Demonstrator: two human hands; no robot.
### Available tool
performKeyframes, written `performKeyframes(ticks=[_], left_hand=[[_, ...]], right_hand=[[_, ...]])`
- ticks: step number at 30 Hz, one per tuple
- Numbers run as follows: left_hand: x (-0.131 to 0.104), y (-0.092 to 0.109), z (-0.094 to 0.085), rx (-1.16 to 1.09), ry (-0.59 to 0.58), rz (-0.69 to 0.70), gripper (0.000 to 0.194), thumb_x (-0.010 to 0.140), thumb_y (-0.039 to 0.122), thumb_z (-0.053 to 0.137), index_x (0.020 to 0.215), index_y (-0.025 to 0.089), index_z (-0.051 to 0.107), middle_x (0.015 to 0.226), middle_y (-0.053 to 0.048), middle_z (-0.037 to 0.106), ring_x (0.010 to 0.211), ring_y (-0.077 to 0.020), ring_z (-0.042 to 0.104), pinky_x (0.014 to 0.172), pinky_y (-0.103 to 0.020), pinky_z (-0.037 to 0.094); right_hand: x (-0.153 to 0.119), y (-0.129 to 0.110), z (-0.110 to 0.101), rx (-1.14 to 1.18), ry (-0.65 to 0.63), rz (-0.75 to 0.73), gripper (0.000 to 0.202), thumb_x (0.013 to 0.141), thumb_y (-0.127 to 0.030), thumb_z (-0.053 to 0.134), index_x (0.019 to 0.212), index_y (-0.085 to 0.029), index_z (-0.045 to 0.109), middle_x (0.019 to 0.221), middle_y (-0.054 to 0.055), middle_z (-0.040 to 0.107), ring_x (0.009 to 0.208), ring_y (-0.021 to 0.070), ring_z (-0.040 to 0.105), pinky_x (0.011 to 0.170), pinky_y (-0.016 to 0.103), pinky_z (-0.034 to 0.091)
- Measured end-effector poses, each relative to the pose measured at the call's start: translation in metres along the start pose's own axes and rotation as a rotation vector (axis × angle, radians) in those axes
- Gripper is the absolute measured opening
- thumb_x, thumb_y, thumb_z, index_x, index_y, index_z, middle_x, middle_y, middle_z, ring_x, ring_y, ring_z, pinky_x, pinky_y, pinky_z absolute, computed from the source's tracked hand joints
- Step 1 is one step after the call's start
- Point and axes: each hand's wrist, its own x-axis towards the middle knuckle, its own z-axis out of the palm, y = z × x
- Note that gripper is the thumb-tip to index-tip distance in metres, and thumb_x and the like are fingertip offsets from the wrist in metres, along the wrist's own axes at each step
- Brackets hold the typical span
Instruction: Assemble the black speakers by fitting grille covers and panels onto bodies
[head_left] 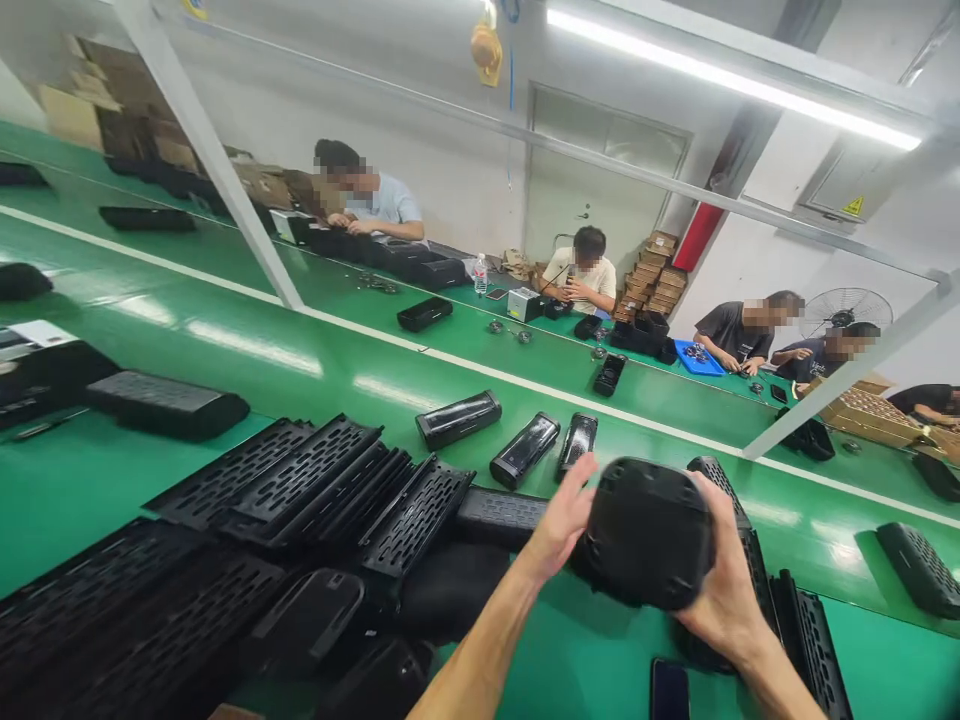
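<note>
A black box-like housing [651, 535] with rounded corners is held up over the bench, one flat end facing me. My right hand [724, 590] wraps round its right side and lower corner. Against its left side rests my left hand [559, 525], fingers extended upward and partly behind the edge. Perforated black grille panels [424, 515] lie stacked left of my hands. Beneath and to the right, more slotted black panels [821, 640] stand on the bench. A dark phone [669, 690] lies just below my right hand.
Glossy black housings [459, 418] lie on the green conveyor [337, 350] ahead. A slotted black housing [921, 568] sits at the right. White frame posts [214, 160] slant up from the line. Several people work along the far side, near a blue tray [699, 358] and cartons.
</note>
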Motion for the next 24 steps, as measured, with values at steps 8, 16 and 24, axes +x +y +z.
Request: performKeyframes(ticks=[8,16,24], left_hand=[[-0.029,0.02,0.012,0.653,0.082,0.203,0.091,0.067,0.052,0.089,0.146,0.03,0.051,0.156,-0.01,0.043,0.141,-0.0377,0.045,0.119,-0.05,0.036],[-0.036,0.031,-0.011,0.519,0.058,0.195,0.09,0.065,0.056,0.087,0.142,0.028,0.051,0.14,-0.007,0.054,0.113,-0.0278,0.057,0.096,-0.035,0.048],[-0.039,0.027,-0.013,0.582,0.152,0.125,0.08,0.067,0.056,0.082,0.136,0.026,0.055,0.125,-0.006,0.061,0.102,-0.0258,0.058,0.091,-0.035,0.048]], right_hand=[[0.008,-0.004,-0.018,-0.526,-0.335,-0.191,0.101,0.072,-0.018,0.083,0.161,-0.025,0.034,0.145,0.019,0.053,0.134,0.0446,0.05,0.117,0.07,0.031],[-0.028,0.038,-0.038,0.133,-0.149,0.208,0.078,0.086,-0.067,0.071,0.15,-0.033,0.043,0.158,0.012,0.046,0.145,0.0389,0.046,0.116,0.057,0.038],[-0.042,0.033,-0.012,0.193,-0.027,0.343,0.056,0.084,-0.054,0.077,0.131,-0.03,0.057,0.144,0.009,0.056,0.134,0.0341,0.054,0.111,0.048,0.043]])
